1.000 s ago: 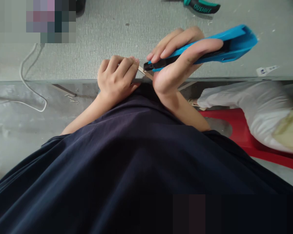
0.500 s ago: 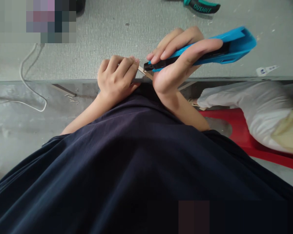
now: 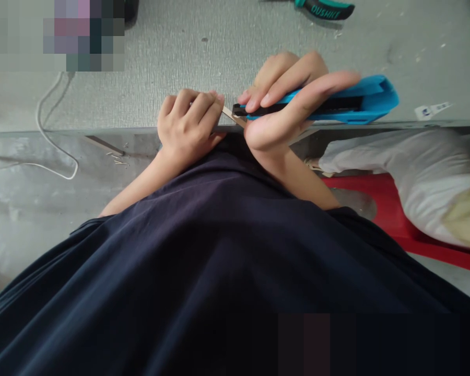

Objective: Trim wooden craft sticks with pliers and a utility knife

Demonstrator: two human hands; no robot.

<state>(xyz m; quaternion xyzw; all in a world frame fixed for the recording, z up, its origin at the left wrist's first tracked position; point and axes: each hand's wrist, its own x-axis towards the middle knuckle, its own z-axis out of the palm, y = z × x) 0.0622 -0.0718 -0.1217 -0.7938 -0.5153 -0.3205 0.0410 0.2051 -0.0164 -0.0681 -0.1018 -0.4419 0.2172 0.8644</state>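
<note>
My left hand (image 3: pixel 188 125) is curled shut round a thin wooden stick (image 3: pixel 233 116), whose pale end pokes out to the right of my fingers. My right hand (image 3: pixel 285 112) grips a blue utility knife (image 3: pixel 348 102) with a black slider. The knife's tip touches the stick's end. Both hands hover at the front edge of the grey table (image 3: pixel 180 57), just above my dark blue shirt (image 3: pixel 219 261).
A teal-handled tool (image 3: pixel 325 9) lies at the table's far edge. A white cable (image 3: pixel 50 141) loops off the table's left side. Wood slivers (image 3: pixel 115 156) lie on the floor below. At right a red stool (image 3: pixel 384 209) and a white cloth bundle (image 3: pixel 407 167).
My right hand has tilted the knife's rear end down, so it lies flatter and lower. The left hand and stick have stayed in place.
</note>
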